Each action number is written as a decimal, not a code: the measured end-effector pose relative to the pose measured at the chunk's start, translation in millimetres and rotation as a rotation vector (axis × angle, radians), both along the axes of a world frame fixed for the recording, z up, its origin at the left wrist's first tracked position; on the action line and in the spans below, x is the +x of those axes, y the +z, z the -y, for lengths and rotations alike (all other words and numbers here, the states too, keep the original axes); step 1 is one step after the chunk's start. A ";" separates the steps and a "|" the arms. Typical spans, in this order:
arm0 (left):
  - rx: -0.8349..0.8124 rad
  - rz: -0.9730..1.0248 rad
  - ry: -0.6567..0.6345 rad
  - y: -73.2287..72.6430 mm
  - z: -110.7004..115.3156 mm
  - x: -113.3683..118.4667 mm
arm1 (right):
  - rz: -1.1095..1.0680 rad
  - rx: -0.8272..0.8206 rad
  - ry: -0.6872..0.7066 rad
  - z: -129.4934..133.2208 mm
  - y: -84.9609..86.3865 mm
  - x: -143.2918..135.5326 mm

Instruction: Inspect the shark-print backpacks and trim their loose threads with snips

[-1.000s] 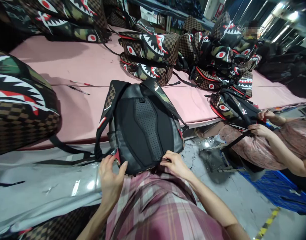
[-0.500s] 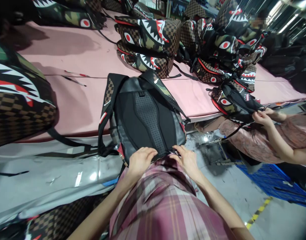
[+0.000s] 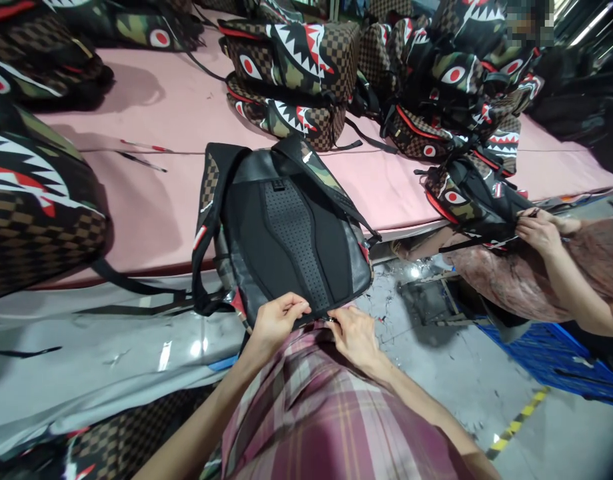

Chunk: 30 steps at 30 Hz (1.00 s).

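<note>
A black backpack (image 3: 251,247) lies back side up over the table edge, its lower end against my lap. Its padded back panel has a perforated middle strip, and the checkered and camouflage shoulder straps (image 3: 331,180) spread upward. My left hand (image 3: 279,323) is closed in a pinch at the bottom edge; what its fingertips hold is too small to make out. Just to the right, my right hand (image 3: 353,333) is closed at the same edge. Mostly hidden in its fingers is a small dark tool (image 3: 331,320) with a metallic glint.
Shark-mouth backpacks (image 3: 306,60) stand stacked on the pink table (image 3: 151,207), and another large backpack (image 3: 41,200) sits at left. Two thin pen-like sticks (image 3: 142,161) lie there. At right, a co-worker's hands (image 3: 539,230) handle a backpack (image 3: 466,193). A blue crate (image 3: 541,353) stands on the floor.
My right hand has moved slightly left and down along the backpack's bottom edge, closer to my left hand. The left fingers pinch more tightly. Another checkered backpack now shows at upper left.
</note>
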<state>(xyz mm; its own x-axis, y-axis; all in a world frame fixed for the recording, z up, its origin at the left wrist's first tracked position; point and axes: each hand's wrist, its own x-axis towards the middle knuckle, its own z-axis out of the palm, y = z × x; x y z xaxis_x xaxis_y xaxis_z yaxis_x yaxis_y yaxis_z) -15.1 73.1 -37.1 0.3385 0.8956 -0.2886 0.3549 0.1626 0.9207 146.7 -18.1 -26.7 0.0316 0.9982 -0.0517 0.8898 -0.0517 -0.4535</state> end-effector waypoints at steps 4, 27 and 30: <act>0.151 -0.009 -0.389 10.5 -8.6 -0.5 | -0.080 -0.061 -0.076 9.8 -6.4 12.2; 0.247 -0.199 -0.149 2.3 -39.9 6.6 | -0.130 0.179 -0.093 -12.2 -0.8 14.3; 0.142 -0.122 -0.061 5.2 -42.3 10.8 | -0.023 0.146 -0.021 -25.0 -0.5 7.0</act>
